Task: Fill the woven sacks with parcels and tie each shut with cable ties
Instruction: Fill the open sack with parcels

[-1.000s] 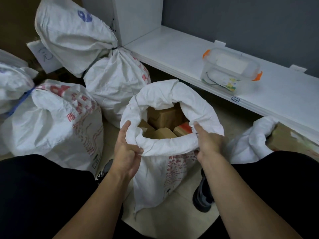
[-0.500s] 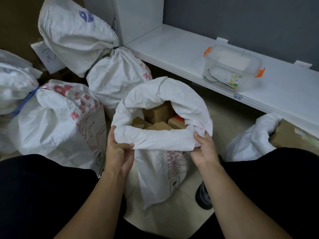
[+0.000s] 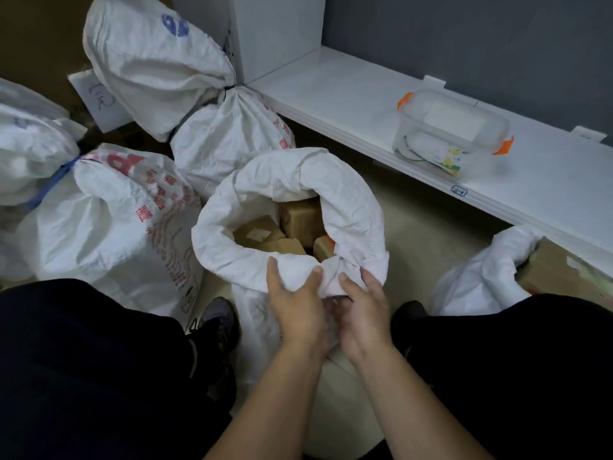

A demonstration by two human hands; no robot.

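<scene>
An open white woven sack point(image 3: 348, 207) stands on the floor between my knees, its rim rolled outward. Several brown cardboard parcels point(image 3: 300, 215) fill it to near the top. My left hand point(image 3: 295, 305) grips the near part of the rolled rim, thumb on top. Right beside it, my right hand point(image 3: 363, 308) holds the same near rim, fingers curled into the fabric. The two hands almost touch.
Two tied sacks stand to the left: one with a blue tie point(image 3: 99, 234), one with a black tie point(image 3: 229, 141). A white shelf point(image 3: 331, 91) carries a clear box with orange clips point(image 3: 451, 134). Another sack point(image 3: 481, 273) lies beside a carton point(image 3: 564, 273) on the right.
Both hands have slid along the near rim toward each other, from the sack's two sides to its front middle, bunching the fabric there.
</scene>
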